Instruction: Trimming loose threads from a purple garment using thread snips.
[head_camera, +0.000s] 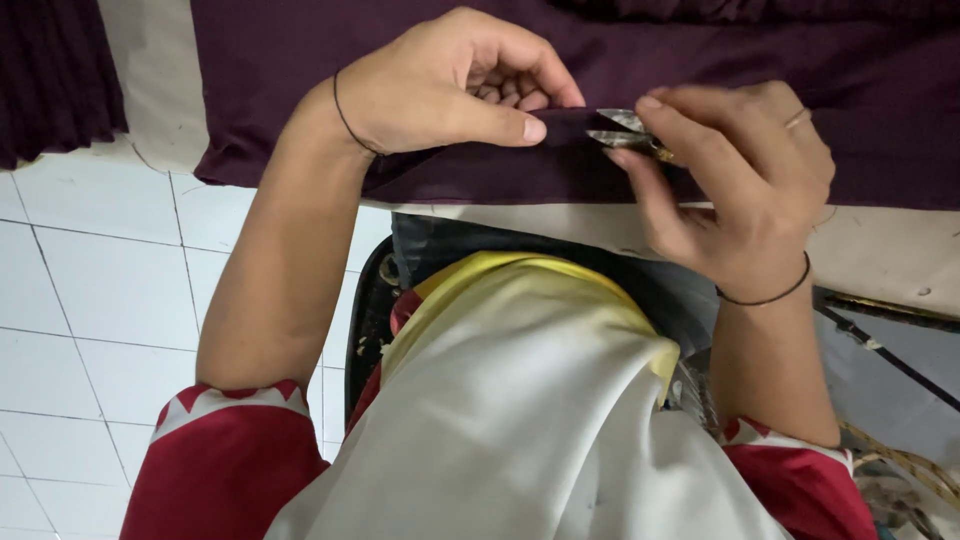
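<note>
Pinched between thumb and curled fingers, the left hand (455, 85) has a narrow grip on a fold of dark purple fabric (700, 60), thumb tip pressed flat along the fold's edge. Right hand (735, 185) has its grip closed on a pair of small metal snips (622, 130), thumb below and forefinger above; the two short blades stand slightly apart, tips pointing left, just beside the left thumb and touching or nearly touching the cloth — cannot tell which. Fabric lies spread across a pale surface (880, 255), its lower hem running along the near edge. A thin dark band sits on each wrist; a ring shows on the right hand. Red sleeves (225, 460) with white zigzag trim cover both upper arms. A cream and yellow cloth (520, 400) drapes down the person's front. White tiled floor (90, 300) at left.
</note>
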